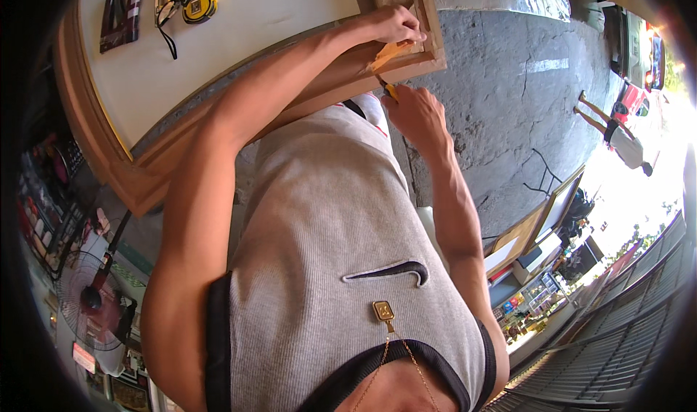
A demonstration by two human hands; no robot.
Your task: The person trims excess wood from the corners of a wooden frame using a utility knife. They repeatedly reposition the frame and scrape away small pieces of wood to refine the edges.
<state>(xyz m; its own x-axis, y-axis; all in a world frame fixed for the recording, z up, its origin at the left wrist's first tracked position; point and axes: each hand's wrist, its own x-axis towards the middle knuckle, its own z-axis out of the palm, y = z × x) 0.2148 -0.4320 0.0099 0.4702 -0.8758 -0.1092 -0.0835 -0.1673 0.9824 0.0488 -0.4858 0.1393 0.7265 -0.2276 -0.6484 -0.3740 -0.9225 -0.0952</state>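
Pinching a thin orange strip [393,53] by its upper end, the left hand [398,26] sits over the near right corner of a large brown wooden frame [414,68]. Fingers curled close together, knuckles up; left forearm crosses above the near rail. Strip slants down from the fingertips toward the near rail's inner edge; its material is unclear.

Right hand [422,119] just outside the near rail, close to that same corner. Fist closed around a yellow-and-black hand tool [392,91], slim dark tip pointing at the rail's outer edge. Grip covers most of it, so exact type is uncertain; cannot tell if the tip touches wood. Hands near each other, apart, on opposite sides of the rail.

Within the frame, a cream-white panel [268,5]. On its far left part: a yellow-and-black tape measure [199,7] with a black strap trailing nearward, and a dark flat package [120,16] nearer the left edge.

Beyond the frame's right rail, cracked grey concrete floor [494,100]. Farther right, a person in a pale top [626,145] and a red vehicle [630,101]; framed pieces [555,209] lean nearer. Well left, below the frame's near left corner, a round caged fan [72,303]. Wearer's grey ribbed sleeveless shirt [319,209] fills the middle.
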